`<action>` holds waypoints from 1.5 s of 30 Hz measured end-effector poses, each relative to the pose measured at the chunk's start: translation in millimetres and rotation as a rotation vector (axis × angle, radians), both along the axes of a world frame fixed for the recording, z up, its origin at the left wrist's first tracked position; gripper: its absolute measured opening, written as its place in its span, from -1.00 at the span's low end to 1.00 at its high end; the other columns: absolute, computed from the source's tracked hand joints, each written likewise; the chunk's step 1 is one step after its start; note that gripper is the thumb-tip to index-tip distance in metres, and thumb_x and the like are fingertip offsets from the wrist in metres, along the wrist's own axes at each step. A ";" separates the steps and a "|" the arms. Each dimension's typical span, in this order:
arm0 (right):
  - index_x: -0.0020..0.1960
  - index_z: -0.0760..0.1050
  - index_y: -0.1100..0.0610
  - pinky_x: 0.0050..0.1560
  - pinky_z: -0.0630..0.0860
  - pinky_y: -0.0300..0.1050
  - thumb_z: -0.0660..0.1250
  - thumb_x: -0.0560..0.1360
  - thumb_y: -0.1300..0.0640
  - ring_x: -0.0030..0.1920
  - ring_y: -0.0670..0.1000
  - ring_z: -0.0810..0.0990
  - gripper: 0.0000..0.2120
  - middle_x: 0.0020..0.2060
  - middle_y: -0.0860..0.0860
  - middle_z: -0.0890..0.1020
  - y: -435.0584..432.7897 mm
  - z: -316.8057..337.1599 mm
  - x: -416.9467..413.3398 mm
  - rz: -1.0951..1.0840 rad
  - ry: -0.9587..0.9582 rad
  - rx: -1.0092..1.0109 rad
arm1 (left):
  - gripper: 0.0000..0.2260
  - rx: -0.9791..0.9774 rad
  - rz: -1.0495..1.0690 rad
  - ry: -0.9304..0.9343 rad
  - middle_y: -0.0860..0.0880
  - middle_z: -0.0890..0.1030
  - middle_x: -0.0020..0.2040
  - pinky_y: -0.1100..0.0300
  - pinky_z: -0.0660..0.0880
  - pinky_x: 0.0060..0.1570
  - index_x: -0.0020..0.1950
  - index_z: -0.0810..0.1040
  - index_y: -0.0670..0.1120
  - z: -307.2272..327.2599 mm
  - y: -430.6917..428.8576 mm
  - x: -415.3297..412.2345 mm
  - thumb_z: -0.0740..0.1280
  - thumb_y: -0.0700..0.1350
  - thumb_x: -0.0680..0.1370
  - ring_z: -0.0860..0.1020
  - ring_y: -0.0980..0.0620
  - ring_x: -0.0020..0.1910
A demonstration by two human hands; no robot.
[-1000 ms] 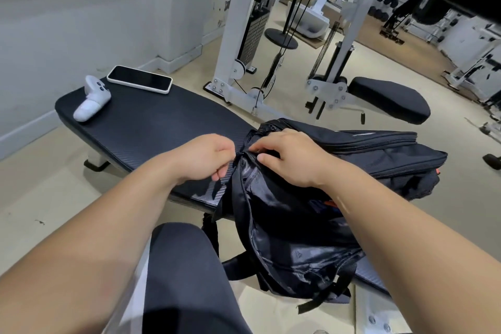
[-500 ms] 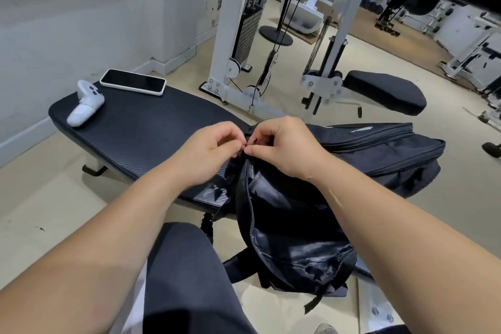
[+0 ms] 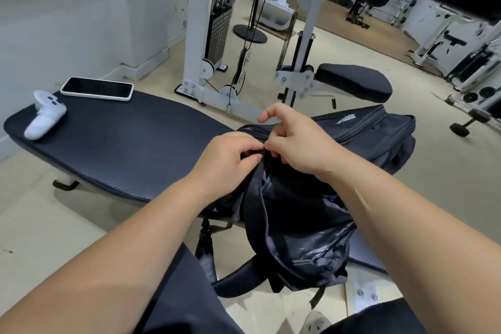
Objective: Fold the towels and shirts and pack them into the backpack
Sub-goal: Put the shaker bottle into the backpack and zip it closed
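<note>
1. One dark backpack (image 3: 366, 130) lies on its side on a padded bench (image 3: 135, 144), its main zip gaping below the grip.
2. The left hand (image 3: 225, 163) and right hand (image 3: 295, 141), touching, both pinch the zip's top end.
3. No loose laundry shows; packing seems finished, closing remains.
4. Far left of the grip: one phone (image 3: 97, 88), one white controller (image 3: 44, 119).

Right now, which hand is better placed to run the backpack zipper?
Probably the right: the right hand pinches at the top of the zipper; the left hand grips the backpack fabric beside it, good for bracing.
</note>
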State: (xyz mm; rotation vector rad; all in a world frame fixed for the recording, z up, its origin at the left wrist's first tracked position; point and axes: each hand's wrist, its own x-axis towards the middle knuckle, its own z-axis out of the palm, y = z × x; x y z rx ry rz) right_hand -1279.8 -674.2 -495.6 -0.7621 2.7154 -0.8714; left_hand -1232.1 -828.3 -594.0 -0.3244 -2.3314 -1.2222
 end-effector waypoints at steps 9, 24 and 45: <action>0.13 0.42 -0.12 -0.35 0.36 -0.12 0.32 0.52 0.28 -0.38 -0.04 0.40 -0.66 -0.40 -0.04 0.49 36.5 -7.3 16.4 -0.110 0.013 -0.245 | -0.94 0.006 0.012 0.013 0.12 0.66 -0.16 0.35 0.47 -0.10 -0.05 0.72 -0.04 14.8 14.8 -9.6 0.50 -0.16 0.49 0.58 0.17 -0.16; 0.11 0.49 0.00 -0.36 0.44 -0.13 0.22 0.48 0.32 -0.43 0.00 0.55 -0.70 -0.38 0.05 0.63 32.7 1.8 36.2 -0.247 -0.137 -0.192 | -0.73 -0.051 -0.084 -0.117 0.16 0.65 -0.01 0.32 0.46 0.00 0.07 0.70 0.06 22.4 27.6 0.7 0.38 -0.26 0.50 0.57 0.17 -0.03; 0.23 0.53 -0.01 -0.45 0.36 -0.30 0.22 0.53 0.35 -0.48 -0.02 0.42 -0.61 -0.44 0.07 0.55 92.4 11.3 40.4 -0.291 -0.175 -0.396 | -0.86 -0.155 -0.044 0.095 0.07 0.69 -0.11 0.50 0.37 -0.01 0.01 0.74 -0.05 45.5 71.0 -24.2 0.47 -0.21 0.49 0.55 0.18 -0.11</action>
